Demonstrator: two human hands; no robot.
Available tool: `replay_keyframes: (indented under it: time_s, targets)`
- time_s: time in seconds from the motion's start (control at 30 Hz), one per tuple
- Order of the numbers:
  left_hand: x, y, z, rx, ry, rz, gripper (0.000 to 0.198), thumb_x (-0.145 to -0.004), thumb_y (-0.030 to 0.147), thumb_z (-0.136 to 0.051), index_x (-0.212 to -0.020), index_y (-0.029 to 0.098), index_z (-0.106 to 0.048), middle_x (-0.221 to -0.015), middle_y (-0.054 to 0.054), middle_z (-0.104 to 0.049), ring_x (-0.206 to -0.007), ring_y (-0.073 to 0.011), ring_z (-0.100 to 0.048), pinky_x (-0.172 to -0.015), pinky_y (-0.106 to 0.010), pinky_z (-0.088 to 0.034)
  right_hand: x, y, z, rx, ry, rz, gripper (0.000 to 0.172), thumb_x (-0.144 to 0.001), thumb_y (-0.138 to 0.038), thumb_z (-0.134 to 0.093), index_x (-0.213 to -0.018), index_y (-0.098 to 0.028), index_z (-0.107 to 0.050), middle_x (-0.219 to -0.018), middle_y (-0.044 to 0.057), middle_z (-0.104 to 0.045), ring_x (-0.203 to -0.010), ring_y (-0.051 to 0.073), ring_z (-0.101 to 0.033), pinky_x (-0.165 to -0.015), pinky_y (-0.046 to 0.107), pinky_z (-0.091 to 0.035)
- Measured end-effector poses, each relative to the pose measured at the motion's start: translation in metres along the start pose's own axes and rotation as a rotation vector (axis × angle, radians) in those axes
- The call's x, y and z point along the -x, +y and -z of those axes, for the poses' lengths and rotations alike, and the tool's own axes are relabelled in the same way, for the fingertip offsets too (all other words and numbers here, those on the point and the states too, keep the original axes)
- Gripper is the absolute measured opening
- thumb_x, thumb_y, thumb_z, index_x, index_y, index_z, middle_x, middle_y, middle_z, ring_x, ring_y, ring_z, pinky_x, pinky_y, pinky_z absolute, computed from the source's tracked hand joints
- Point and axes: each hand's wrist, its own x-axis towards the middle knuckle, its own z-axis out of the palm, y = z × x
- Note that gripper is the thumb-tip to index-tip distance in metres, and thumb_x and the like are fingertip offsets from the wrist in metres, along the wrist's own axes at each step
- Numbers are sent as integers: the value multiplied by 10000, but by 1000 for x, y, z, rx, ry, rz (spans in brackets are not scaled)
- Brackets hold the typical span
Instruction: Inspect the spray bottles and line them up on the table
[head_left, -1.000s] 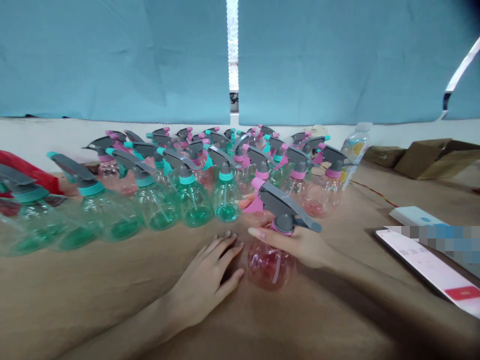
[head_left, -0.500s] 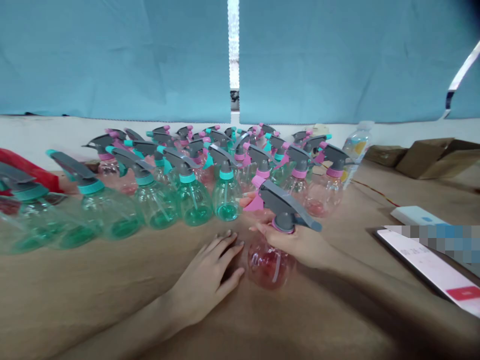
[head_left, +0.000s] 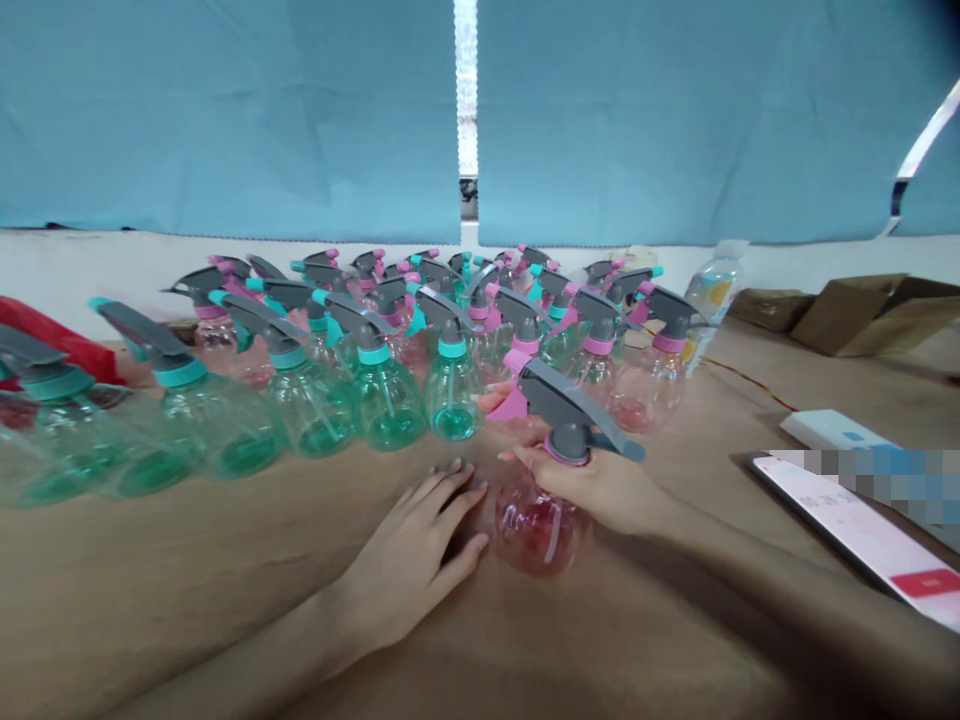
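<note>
My right hand [head_left: 592,488] is wrapped round the neck of a pink spray bottle [head_left: 536,530] with a grey and pink trigger head. The bottle is see-through and round-bodied, with a pale dip tube inside, and its nozzle points away to the left. Some of my right fingers show past the far side of its pink trigger. Flat on the tabletop, left of this bottle, lies my left hand [head_left: 420,550], fingers stretched and holding nothing. Beyond it stands a green spray bottle [head_left: 454,400], the nearest of the row.
Several green and pink spray bottles [head_left: 390,405] stand in rows across the back of the wooden table [head_left: 247,590]. At right are a phone [head_left: 832,520], a white box [head_left: 832,432], a clear plastic bottle [head_left: 716,285] and an open cardboard box [head_left: 870,320]. Something red [head_left: 52,340] lies far left.
</note>
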Motion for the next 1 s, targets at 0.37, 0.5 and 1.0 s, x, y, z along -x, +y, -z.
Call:
replay_keyframes:
  time_s: [0.37,0.5,1.0]
  targets:
    - [0,0,1,-10,-22,2,450,-954,397,-425,-1353,189,-419,-1425,-86,-407,-1315,-254,-345,-1057,-444,-317,-3,5,6,-65,-150,-7,165,-747,-278,-519,-753,-232,-677,-777,20,-690,-857,237,-654,-664,363,-561]
    - [0,1,1,4,-7,2,444,-947,379,-443,-1354,204,-419,-1430,-79,-400,-1315,-255,-344,-1055,-441,-320,-4,4,7,-216,-228,70,169,-759,-263,-507,-792,-233,-670,-842,18,-698,-1016,230,-621,-784,362,-546]
    - [-1,1,2,4,-15,10,439,-940,376,-458,-1329,172,-452,-1412,-97,-422,-1304,-267,-359,-1054,-454,-320,-3,6,2,-310,-178,12,177,-746,-178,-541,-884,-227,-641,-1038,38,-686,-944,184,-656,-826,332,-545]
